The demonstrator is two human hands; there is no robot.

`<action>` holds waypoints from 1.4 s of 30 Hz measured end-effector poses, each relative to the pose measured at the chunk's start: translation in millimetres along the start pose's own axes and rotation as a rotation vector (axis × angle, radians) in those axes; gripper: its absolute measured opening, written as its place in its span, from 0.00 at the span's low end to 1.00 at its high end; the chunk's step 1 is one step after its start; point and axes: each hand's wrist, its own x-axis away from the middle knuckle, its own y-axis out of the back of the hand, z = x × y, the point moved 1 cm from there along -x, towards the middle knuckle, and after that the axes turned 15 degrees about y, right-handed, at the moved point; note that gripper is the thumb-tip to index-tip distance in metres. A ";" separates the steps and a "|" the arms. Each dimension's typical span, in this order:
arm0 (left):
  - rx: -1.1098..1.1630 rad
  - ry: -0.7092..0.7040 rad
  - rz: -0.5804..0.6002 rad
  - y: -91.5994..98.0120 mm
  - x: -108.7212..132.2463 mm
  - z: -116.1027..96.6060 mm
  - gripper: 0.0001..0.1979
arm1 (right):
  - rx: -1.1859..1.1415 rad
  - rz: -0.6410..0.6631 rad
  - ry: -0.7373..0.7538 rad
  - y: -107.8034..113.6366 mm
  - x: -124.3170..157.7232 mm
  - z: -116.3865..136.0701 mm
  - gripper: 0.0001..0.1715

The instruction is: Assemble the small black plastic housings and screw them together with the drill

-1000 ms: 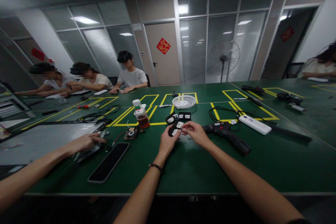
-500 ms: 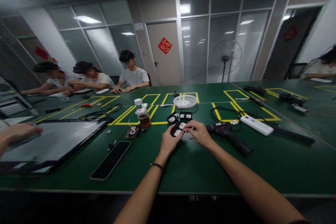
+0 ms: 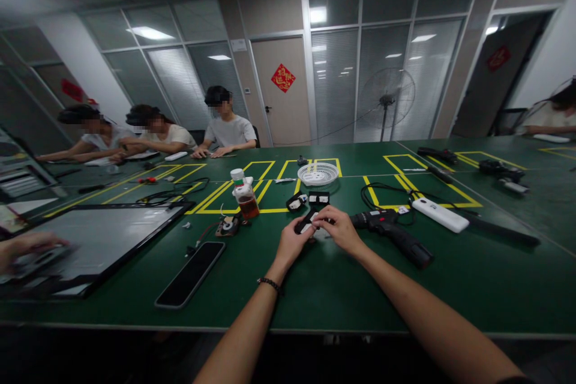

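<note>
My left hand is closed around a small black block with white labels, held just above the green table. Against the block's right side, my right hand pinches with thumb and forefinger; whatever lies between those fingertips is too small to make out. Two similar black pieces with white labels stand beyond my hands, one black labelled piece tilted and another labelled piece lying level. Right beside my right hand is a black cordless drill, its handle pointing toward the front right.
A white basket stands behind the pieces. Leftward are a bottle of amber liquid, a small wired motor, a phone and a panel with a co-worker's hand. A white power strip lies right.
The block in my hands has tilted, so less of its labelled face shows. My hands have barely shifted. At the left, the co-worker's hand has moved lower over the panel.
</note>
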 end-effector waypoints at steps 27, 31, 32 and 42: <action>-0.007 -0.028 0.073 -8.0 5.2 -1.0 0.27 | -0.349 -0.027 -0.362 3.7 9.5 -36.3 0.27; -0.056 -0.076 0.054 -8.4 6.0 -3.0 0.28 | -0.387 0.011 -0.371 9.9 8.8 -32.6 0.26; -0.064 -0.080 0.048 -8.2 5.7 -3.0 0.28 | -0.387 0.017 -0.366 10.8 8.9 -32.0 0.26; 0.124 0.021 0.122 -9.3 2.2 -1.7 0.27 | -0.275 -0.065 -0.259 3.8 4.8 -24.6 0.21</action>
